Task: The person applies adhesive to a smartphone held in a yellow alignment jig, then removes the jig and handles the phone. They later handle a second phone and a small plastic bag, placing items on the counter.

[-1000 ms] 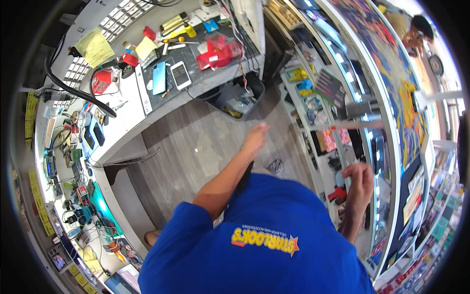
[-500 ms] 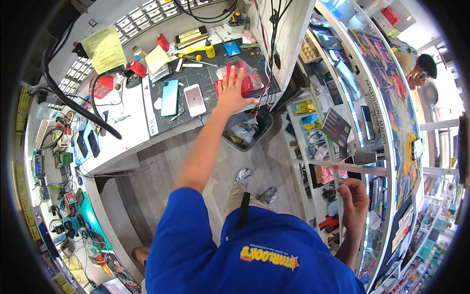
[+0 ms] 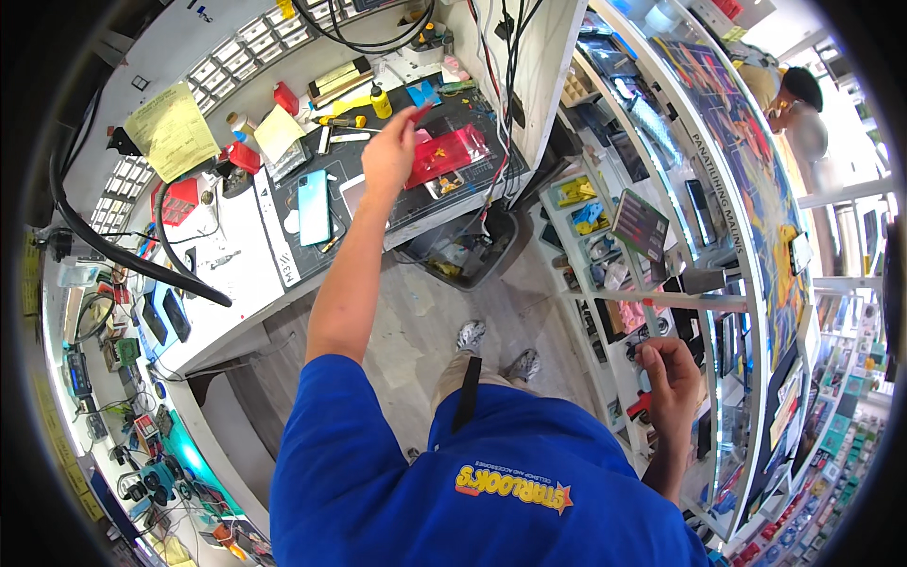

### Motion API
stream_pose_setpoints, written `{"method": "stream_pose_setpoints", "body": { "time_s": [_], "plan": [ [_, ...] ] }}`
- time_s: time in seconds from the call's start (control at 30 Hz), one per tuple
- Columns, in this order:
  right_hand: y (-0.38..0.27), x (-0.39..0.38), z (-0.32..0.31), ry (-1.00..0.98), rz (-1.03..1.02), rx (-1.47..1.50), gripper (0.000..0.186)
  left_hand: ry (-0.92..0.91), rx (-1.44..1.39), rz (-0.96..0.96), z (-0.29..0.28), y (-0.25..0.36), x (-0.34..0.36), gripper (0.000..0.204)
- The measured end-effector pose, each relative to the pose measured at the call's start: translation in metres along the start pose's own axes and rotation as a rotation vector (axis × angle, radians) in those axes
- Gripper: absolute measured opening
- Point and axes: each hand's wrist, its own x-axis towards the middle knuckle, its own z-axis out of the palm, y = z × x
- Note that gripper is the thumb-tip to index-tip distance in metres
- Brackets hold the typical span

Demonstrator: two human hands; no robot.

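My left hand [image 3: 387, 159] is over the dark work mat [image 3: 274, 175] with its fingers pinched. At the fingertips shows a small red plastic piece [image 3: 421, 111], its shape blurred. Just right of this hand a red plastic packet [image 3: 444, 156] lies flat, with small yellow bits on it. A white phone [image 3: 353, 193] is mostly covered by my left wrist. Left of it a light-blue phone [image 3: 314, 210] lies on the mat. My right hand [image 3: 673, 376] is raised before the shelves, thumb and fingers together; what they hold, if anything, I cannot make out.
A yellow bottle [image 3: 381, 102] and a yellow-handled screwdriver [image 3: 342, 121] lie toward the mat's back. Cables [image 3: 498, 104] hang along the white partition. A grey waste bin [image 3: 477, 265] stands below the bench. Glass shelves [image 3: 652, 300] line the right; another person [image 3: 789, 99] is beyond them.
My left hand, earlier spread over the red packet, has closed and moved left over the white phone with a red piece. The packet now lies uncovered. My right hand has barely moved.
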Motion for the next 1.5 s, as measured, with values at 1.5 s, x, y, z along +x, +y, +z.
{"method": "stream_pose_setpoints", "body": {
  "time_s": [1.5],
  "plan": [
    [0.015, -0.016, 0.000, -0.069, -0.024, -0.079, 0.022, -0.385, 0.425, 0.174, 0.069, -0.033, -0.003, 0.065]
  ]
}}
